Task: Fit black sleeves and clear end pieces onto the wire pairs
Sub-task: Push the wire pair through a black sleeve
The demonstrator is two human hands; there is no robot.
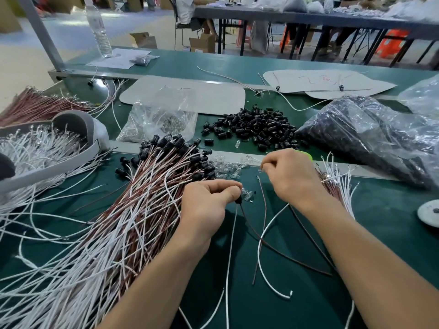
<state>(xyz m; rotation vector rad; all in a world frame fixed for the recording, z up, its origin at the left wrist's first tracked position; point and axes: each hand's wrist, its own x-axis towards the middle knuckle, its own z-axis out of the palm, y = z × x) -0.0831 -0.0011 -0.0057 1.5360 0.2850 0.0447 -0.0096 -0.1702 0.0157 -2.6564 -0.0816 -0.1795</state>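
While left fingers (228, 193) pinch a black sleeve (238, 200), right fingers (270, 162) curl (grip hidden).

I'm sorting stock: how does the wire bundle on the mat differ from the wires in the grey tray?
The bundle mixes brown and white wires; the tray wires are all white. The bundle's far ends carry black sleeves; the tray wires carry none. Both are thin loose wires.

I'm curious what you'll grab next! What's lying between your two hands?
In the head view, a few clear end pieces and a thin brown wire lie between the left hand and right hand.
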